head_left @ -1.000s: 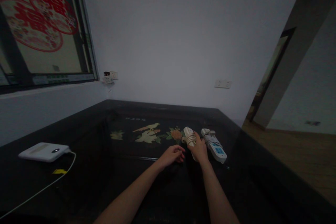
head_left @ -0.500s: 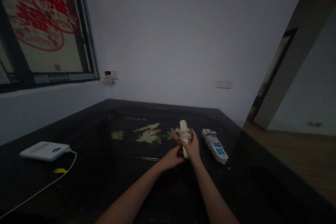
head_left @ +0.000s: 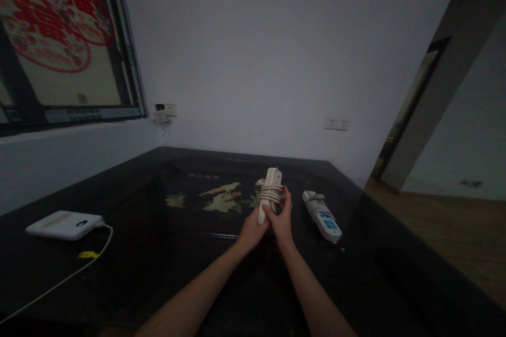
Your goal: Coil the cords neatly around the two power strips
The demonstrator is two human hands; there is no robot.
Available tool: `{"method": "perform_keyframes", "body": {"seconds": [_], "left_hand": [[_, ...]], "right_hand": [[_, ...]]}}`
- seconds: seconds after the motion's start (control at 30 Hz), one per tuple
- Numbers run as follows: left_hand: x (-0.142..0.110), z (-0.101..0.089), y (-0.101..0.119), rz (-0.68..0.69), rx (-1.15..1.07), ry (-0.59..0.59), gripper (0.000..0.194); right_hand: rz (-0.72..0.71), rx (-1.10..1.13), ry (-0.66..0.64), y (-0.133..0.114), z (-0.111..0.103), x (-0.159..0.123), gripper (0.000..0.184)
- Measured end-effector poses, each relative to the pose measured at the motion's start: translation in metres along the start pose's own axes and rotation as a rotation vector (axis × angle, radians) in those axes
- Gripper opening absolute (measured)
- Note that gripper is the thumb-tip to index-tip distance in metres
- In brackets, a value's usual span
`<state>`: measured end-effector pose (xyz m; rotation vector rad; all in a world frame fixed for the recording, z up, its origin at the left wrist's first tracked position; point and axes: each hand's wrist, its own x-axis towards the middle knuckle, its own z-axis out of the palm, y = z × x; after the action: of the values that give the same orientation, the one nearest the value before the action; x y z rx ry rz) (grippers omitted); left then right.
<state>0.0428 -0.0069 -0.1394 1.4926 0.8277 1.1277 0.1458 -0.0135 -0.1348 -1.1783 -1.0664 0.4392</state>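
Note:
Between my hands is a white power strip (head_left: 272,179), tilted up above the dark table, its cord wound several times around its middle. My left hand (head_left: 253,229) is closed around the lower end, with most of its fingers hidden behind the strip. My right hand (head_left: 281,216) grips it from the right side, thumb on the near face and fingers by the coiled cord. A second power strip (head_left: 327,225), white with blue socket faces and a grey cord wrapped around it, lies on the table to the right of my hands.
The glossy black table (head_left: 158,295) bears a bird-and-flower picture (head_left: 223,200). At left lie a white box-shaped device (head_left: 63,225) with a white cable (head_left: 59,289) and a yellow tag (head_left: 87,255). Wall sockets (head_left: 336,124) sit on the wall beyond.
Both hands have raised the power strip a little and shifted it left, turning its face more towards me. The second power strip stays where it was. The view has shifted slightly.

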Motion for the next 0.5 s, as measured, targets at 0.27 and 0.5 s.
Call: {"method": "perform_keyframes", "body": {"seconds": [0.27,0.5], "left_hand": [[0.002,-0.011,0.018,-0.091,-0.275,-0.044,0.044],[-0.011,-0.010,0.030,-0.182,-0.497,-0.368,0.050]], "right_hand": [[0.170,0.382,0.105,0.001,-0.023,0.023,0.060],[0.217,0.478,0.054,0.010,-0.033,0.035,0.058]]}}
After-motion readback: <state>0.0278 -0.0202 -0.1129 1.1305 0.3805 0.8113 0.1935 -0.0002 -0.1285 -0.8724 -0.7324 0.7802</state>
